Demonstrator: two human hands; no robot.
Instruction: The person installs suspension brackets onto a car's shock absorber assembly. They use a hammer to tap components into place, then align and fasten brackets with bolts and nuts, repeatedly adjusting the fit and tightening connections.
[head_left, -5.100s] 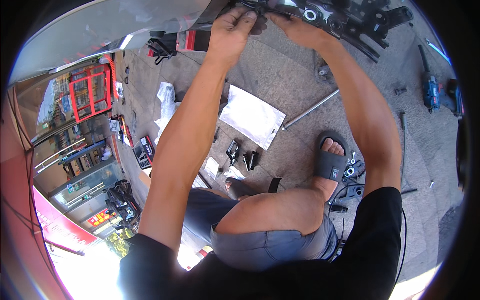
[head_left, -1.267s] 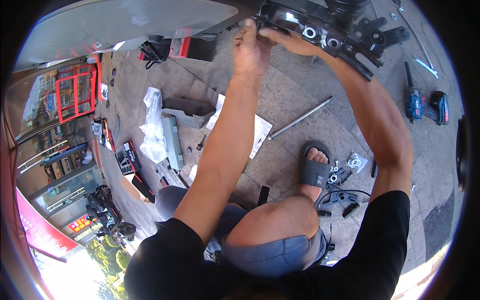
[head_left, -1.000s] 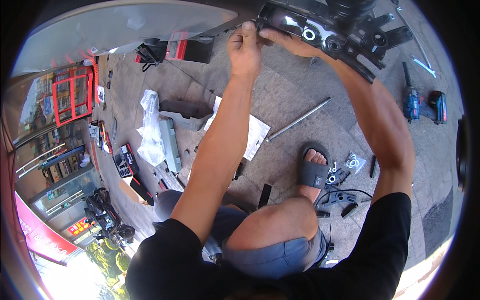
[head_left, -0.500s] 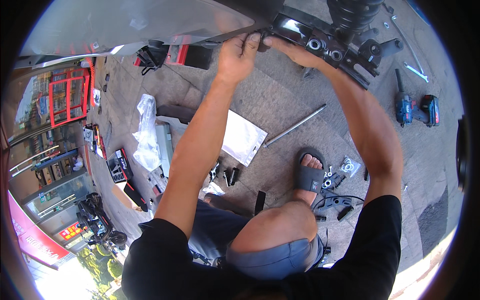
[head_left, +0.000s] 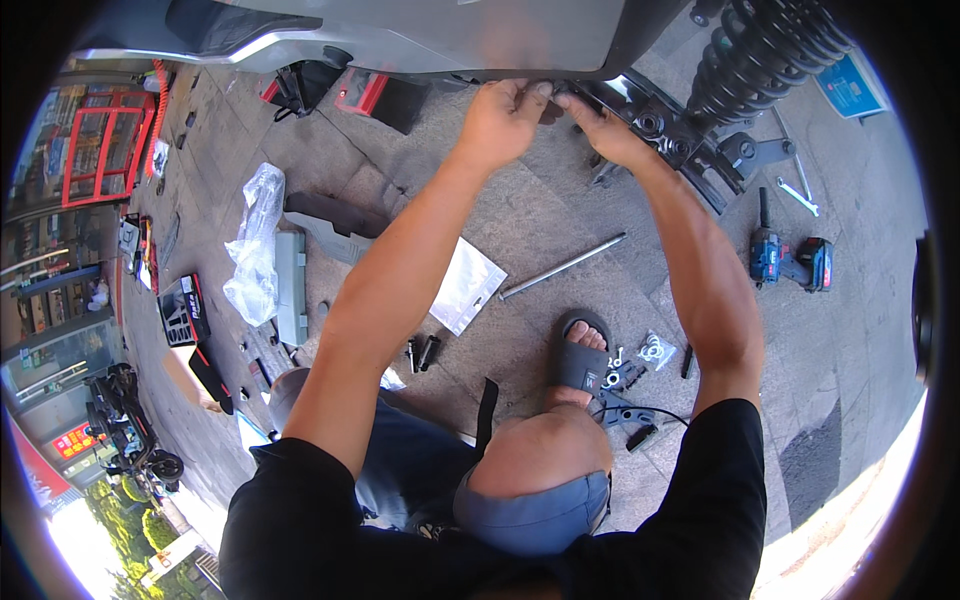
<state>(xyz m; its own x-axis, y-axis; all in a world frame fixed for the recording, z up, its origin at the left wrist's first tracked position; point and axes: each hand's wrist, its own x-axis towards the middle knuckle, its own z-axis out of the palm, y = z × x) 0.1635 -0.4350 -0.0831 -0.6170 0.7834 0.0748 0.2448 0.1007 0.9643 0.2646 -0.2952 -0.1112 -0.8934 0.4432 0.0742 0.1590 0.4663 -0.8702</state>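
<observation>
Both arms reach up to the lower edge of a grey vehicle body panel (head_left: 480, 35). My left hand (head_left: 503, 125) is closed there, thumb and fingers pinched on a small dark part too hidden to name. Just to its right, my right hand (head_left: 608, 130) has its fingers bent in at the same spot, and what they grip is hidden. Beside the right hand runs a black metal arm (head_left: 690, 150) of the vehicle with round bolt holes. A black coil-spring shock absorber (head_left: 770, 60) rises above that arm.
A blue cordless impact wrench (head_left: 785, 258) and a spanner (head_left: 797, 195) lie at right. On the paving are a long metal rod (head_left: 562, 266), a white plastic bag (head_left: 468, 285), bubble wrap (head_left: 255, 245), a small bag of rings (head_left: 655, 350) and a red-and-black box (head_left: 375, 97).
The view has shifted, so ground items appear farther left and more of the shock absorber shows. Both hands remain close together under the panel edge, their fingers slightly shifted.
</observation>
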